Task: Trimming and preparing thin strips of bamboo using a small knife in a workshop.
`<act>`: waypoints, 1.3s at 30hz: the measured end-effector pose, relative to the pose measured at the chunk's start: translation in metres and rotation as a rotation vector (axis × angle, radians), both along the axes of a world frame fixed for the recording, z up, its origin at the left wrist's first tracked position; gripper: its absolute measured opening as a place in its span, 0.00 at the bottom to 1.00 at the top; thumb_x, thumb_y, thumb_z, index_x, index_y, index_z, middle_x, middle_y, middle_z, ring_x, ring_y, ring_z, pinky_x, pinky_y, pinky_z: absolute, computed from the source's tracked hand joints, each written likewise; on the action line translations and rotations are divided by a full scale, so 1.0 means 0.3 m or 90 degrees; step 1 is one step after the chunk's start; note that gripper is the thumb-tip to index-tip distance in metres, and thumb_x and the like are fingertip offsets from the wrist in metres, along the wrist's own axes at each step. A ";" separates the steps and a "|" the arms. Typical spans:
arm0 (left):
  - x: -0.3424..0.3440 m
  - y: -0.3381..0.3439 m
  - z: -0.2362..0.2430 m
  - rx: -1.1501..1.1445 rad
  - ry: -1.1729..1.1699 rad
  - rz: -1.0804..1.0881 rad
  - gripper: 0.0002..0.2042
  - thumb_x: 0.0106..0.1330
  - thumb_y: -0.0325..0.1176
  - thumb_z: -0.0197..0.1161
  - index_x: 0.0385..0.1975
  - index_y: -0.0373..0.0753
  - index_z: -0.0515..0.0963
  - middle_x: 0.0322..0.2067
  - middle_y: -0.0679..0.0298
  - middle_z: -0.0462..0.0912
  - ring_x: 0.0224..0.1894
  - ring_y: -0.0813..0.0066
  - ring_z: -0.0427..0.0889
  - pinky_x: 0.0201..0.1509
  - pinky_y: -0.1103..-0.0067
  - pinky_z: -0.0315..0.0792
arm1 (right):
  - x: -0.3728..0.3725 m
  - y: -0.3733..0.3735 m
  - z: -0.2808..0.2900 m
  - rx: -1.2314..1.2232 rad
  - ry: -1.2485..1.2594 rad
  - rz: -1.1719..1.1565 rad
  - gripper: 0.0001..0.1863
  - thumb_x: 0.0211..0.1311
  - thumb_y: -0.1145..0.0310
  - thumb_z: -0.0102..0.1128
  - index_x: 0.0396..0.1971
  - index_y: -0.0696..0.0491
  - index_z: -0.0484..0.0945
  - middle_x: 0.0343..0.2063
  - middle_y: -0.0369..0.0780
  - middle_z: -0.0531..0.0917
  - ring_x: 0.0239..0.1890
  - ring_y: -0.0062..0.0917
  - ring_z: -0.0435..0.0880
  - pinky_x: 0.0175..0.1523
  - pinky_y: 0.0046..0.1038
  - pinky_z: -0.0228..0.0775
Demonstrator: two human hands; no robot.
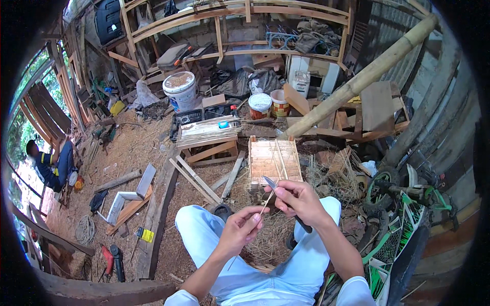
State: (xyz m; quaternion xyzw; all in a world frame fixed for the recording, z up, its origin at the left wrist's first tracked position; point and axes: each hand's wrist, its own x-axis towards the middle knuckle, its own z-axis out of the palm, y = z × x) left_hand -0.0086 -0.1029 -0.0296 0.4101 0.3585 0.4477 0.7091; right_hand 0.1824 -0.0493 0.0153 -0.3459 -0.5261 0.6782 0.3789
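My right hand [300,202] is closed around a knife. Its pointed grey blade [269,182] sticks out to the left past my fingers, and its dark handle [304,225] shows below my palm. My left hand [242,228] pinches a thin pale strip of wood or bamboo [266,202], which slants up toward the blade and my right fingers. Whether the blade touches the strip cannot be made out. Both hands are above my lap, between my knees. Just beyond them is a low slatted wooden stool [261,164] with long thin strips lying across it.
A small wooden bench [212,149] carries a bundle of thin strips and a blue-topped item [223,124]. Buckets [179,97] stand behind. A bamboo pole [357,84] leans at the right, above a small bicycle [383,186]. A red power tool [108,260] lies at left; another person [53,166] sits far left.
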 end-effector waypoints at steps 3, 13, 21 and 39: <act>-0.003 -0.003 -0.009 0.009 -0.033 0.015 0.13 0.70 0.31 0.51 0.52 0.36 0.71 0.25 0.68 0.70 0.15 0.89 0.58 0.16 0.90 0.50 | 0.034 0.002 -0.019 0.039 -0.013 -0.002 0.13 0.69 0.66 0.50 0.45 0.59 0.75 0.15 0.29 0.69 0.15 0.09 0.58 0.19 0.15 0.47; -0.018 0.025 0.009 -0.050 -0.124 0.014 0.15 0.71 0.32 0.50 0.55 0.37 0.69 0.25 0.69 0.69 0.14 0.89 0.56 0.14 0.90 0.49 | 0.132 0.119 -0.184 0.254 -0.612 -0.236 0.16 0.66 0.61 0.50 0.44 0.57 0.78 0.29 0.54 0.81 0.35 0.49 0.80 0.39 0.38 0.71; -0.008 0.038 0.019 -0.022 -0.106 0.021 0.14 0.70 0.32 0.51 0.53 0.37 0.70 0.28 0.69 0.71 0.14 0.90 0.58 0.15 0.90 0.50 | 0.081 0.045 -0.109 0.412 -0.383 -0.274 0.17 0.66 0.70 0.49 0.51 0.61 0.73 0.26 0.41 0.78 0.24 0.22 0.77 0.33 0.23 0.69; 0.032 0.037 0.024 0.005 -0.091 0.029 0.17 0.69 0.36 0.54 0.57 0.41 0.71 0.26 0.73 0.70 0.18 0.92 0.59 0.18 0.91 0.51 | -0.013 -0.116 -0.072 0.606 -0.491 -0.262 0.15 0.53 0.71 0.64 0.43 0.52 0.82 0.16 0.40 0.76 0.18 0.29 0.75 0.25 0.29 0.66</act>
